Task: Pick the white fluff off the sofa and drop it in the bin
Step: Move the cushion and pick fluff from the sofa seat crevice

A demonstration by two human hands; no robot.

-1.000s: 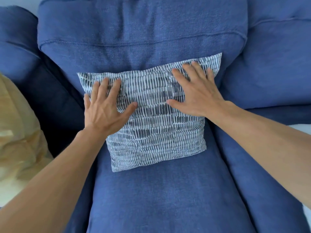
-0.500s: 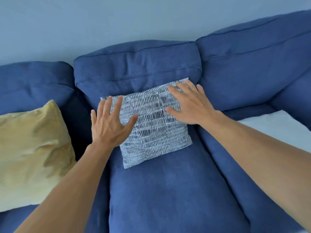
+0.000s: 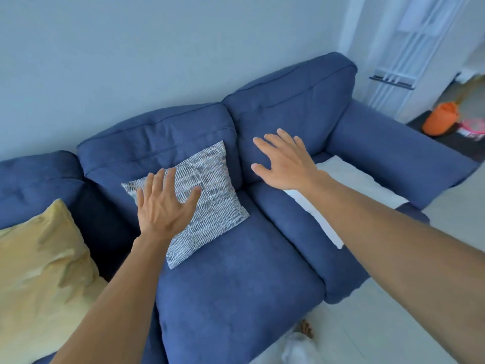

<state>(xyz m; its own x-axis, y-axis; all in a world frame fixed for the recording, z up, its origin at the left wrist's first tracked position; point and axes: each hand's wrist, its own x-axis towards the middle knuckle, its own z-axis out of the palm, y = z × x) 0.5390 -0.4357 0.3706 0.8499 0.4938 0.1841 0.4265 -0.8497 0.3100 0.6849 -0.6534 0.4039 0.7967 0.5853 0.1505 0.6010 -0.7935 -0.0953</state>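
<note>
Head view: both hands are spread flat, fingers apart, holding nothing. Left hand (image 3: 164, 206) overlaps the near-left part of the patterned cushion (image 3: 207, 203), which leans against the back of the blue sofa (image 3: 236, 285); contact cannot be confirmed. Right hand (image 3: 284, 160) is in front of the right back cushion, clear of the patterned cushion. Half a second ago it lay on that cushion's upper right corner; it has since shifted rightward, and the left hand has stayed over the cushion's left side. The camera now shows more of the room than before, including the right armrest and pale floor. A yellow cushion (image 3: 39, 279) sits at the left and a white cloth (image 3: 346, 185) lies on the right seat. White fluff (image 3: 298, 349), blurred, appears on the floor at the sofa's front edge; its identity is uncertain. An orange object (image 3: 441, 118) stands beyond the armrest.
</note>
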